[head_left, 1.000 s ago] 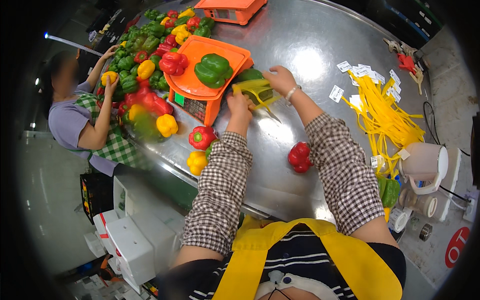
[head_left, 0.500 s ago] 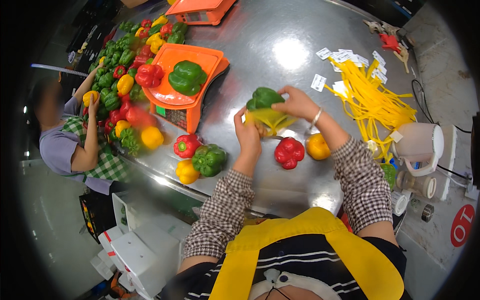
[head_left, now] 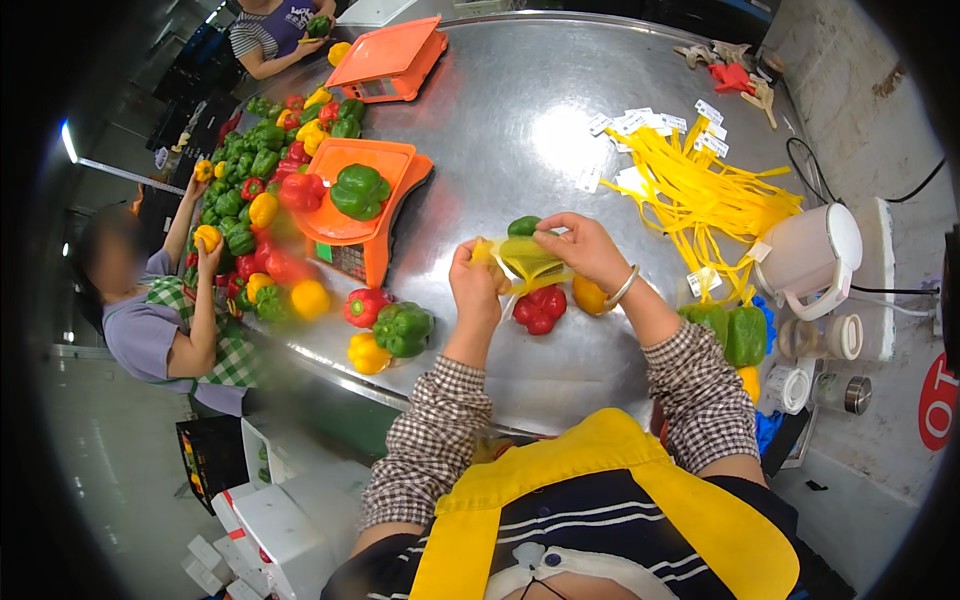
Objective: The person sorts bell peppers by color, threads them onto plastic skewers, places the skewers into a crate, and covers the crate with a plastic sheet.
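Above the steel table, my left hand (head_left: 474,288) is closed on one side of a yellow mesh net bag (head_left: 520,262). My right hand (head_left: 585,258) pinches the net's other side beside a green bell pepper (head_left: 523,226), which is partly covered by the net and the fingers. Just below my hands lie a red bell pepper (head_left: 540,310) and an orange-yellow bell pepper (head_left: 590,296). Left of my left hand sit another red pepper (head_left: 364,307), a green pepper (head_left: 403,329) and a yellow pepper (head_left: 368,354).
An orange scale (head_left: 370,190) carries a red and a green pepper; a second scale (head_left: 388,60) stands farther back. Tagged yellow nets (head_left: 700,190) lie right, near a pitcher (head_left: 812,258). A co-worker (head_left: 150,300) handles yellow peppers beside the pepper heap (head_left: 235,195); another person (head_left: 275,38) stands far left.
The net has been drawn further up over the green pepper, and more of it is covered. The view has shifted, bringing the far person and green peppers on the right into sight.
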Demonstrator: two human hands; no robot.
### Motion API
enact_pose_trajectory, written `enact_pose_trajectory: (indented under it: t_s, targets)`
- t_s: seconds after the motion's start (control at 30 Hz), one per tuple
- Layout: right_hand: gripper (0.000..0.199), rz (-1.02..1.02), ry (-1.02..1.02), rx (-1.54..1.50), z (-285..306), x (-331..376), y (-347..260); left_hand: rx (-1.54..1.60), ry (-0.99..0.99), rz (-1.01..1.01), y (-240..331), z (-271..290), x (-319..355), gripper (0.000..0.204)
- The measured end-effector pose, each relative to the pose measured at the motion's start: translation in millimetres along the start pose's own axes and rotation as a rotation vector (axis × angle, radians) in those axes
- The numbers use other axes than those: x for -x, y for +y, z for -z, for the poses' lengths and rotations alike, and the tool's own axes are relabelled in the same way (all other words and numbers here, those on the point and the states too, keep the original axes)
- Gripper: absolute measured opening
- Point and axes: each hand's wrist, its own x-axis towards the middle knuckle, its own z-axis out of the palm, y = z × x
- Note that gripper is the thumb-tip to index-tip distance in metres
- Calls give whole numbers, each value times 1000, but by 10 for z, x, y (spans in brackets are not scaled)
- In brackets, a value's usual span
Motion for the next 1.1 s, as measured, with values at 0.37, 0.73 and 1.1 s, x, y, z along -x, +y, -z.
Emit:
enact_pose_trajectory:
  t_s: [0.37,0.73,1.1]
  targets:
    - [24,-111,-329,-790,-135,758,-261,-230,-360,262,619,23,750,19]
    - [12,-273,-48,-1071,-415,1292,415,90,-494,647,171,567,928,17]
    - [12,-176,236,-985,-573,917,816,-177,-362,345,-82,666,120,9]
